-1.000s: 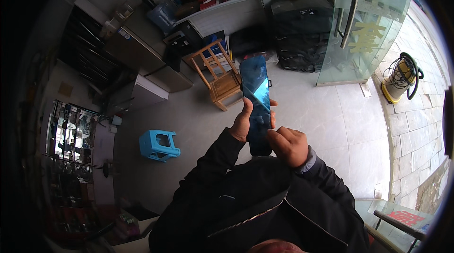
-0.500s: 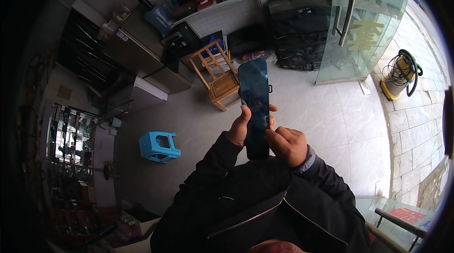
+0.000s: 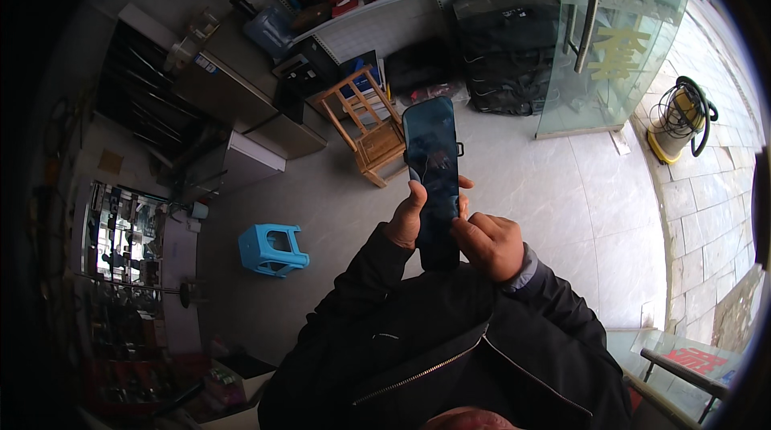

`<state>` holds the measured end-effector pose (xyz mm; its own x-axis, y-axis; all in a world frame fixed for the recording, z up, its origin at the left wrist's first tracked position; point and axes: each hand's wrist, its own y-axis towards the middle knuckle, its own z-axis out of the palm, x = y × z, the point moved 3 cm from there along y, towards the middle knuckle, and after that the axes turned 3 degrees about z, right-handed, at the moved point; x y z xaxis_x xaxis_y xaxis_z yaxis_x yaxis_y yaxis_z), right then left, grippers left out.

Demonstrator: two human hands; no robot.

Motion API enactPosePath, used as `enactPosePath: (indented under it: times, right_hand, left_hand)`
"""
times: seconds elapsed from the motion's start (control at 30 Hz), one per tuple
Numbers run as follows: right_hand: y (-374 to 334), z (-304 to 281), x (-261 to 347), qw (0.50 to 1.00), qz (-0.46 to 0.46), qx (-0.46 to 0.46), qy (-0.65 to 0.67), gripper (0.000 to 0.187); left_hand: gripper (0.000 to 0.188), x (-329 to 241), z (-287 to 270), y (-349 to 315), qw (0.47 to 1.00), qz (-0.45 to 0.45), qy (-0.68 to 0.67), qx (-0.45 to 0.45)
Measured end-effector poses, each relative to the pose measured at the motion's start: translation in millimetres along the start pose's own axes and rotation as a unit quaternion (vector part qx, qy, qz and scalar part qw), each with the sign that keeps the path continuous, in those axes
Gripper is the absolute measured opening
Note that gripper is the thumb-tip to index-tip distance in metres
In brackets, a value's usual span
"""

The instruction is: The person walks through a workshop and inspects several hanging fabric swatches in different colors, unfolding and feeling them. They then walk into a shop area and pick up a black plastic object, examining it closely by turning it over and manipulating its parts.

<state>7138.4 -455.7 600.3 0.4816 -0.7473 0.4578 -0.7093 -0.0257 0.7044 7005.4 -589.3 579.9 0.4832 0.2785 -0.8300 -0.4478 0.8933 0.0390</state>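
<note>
A long, dark, glossy panel [image 3: 434, 157], shaped like a car rear-view mirror, is held lengthwise in front of my chest. Its glass reflects the surroundings, and a small black bracket juts from its right edge. My left hand [image 3: 407, 217] grips it, thumb along the left edge; fingertips reach round from beneath to the right side. My right hand [image 3: 491, 245] is closed at the panel's lower right edge, with curled fingers and the thumb side against it. The panel hides its own underside and most of my left fingers.
Beyond the panel stands a wooden chair [image 3: 376, 141]. To the left is a blue plastic stool [image 3: 273, 250] on the grey tiled floor. Black bags [image 3: 510, 48] are stacked by a glass door [image 3: 606, 44]. Outside sits a yellow-and-black vacuum cleaner [image 3: 679, 121]. Glass display shelves [image 3: 120, 245] line the left.
Both hands keep their hold on the panel, almost unmoved. Reflections on its glass have shifted slightly, and the whole view has moved a little.
</note>
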Motion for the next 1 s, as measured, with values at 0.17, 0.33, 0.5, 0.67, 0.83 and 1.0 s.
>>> enactPosePath:
  times: [0.17,0.33,0.5,0.67,0.83,1.0]
  right_hand:
    - [-0.8,-0.6,0.2,1.0,0.002,-0.001,0.007,0.034]
    - [-1.0,-2.2,0.8,1.0,0.004,0.004,0.014,0.035]
    - [1.2,-4.4,2.7,1.0,0.0,-0.02,0.003,0.033]
    - [5.4,-14.0,1.9,0.994,0.059,-0.072,0.063,0.028]
    - [15.4,-33.3,-12.4,0.967,0.16,-0.126,0.156,0.023]
    - [26.0,-42.7,-20.9,0.951,0.181,-0.119,0.221,0.023]
  left_hand:
    - [0.116,-1.6,4.7,-0.3,1.0,0.006,0.003,-0.005]
    - [0.118,-2.2,6.1,-0.6,1.0,0.01,0.016,0.006]
    - [0.119,-4.1,6.1,-4.1,0.999,0.006,0.053,0.001]
    - [0.125,-5.4,9.6,-13.5,0.994,-0.011,0.106,-0.009]
    - [0.127,-5.7,14.1,-15.8,0.987,-0.006,0.149,0.059]
    - [0.125,-4.8,17.4,-22.0,0.974,-0.014,0.213,0.073]
